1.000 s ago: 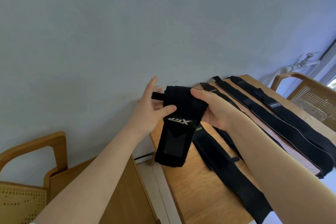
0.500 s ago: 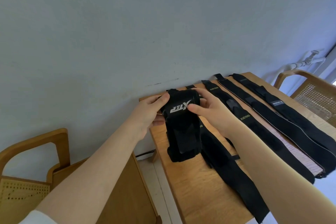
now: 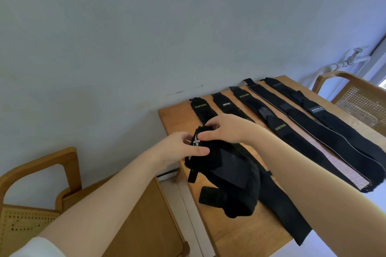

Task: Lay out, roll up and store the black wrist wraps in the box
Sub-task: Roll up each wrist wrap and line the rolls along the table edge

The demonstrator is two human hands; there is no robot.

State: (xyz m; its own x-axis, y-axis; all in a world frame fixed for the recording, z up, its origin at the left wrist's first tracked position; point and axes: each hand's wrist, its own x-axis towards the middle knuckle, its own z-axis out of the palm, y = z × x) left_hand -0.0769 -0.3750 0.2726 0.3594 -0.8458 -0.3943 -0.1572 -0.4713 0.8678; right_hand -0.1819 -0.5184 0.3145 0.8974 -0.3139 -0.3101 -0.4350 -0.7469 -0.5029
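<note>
Wrist wrap (image 3: 227, 175), black and bunched, sits at the near left part of the wooden worktop (image 3: 240, 233), its rolled end pinched between both hands. Left hand (image 3: 179, 150) curls its thumb and fingers round the near side of that end, thumb lying across the top by a white logo. Right hand (image 3: 225, 129) grips the far side with curled fingertips. Below the hands the loose length of the wrap droops in a heap toward the worktop's near edge, a thin loop strap hanging just under the left hand. Beyond and to the right of the right hand, five more black wraps (image 3: 313, 131) lie flat side by side. Left of the left hand stands a wooden chair (image 3: 69, 165).
</note>
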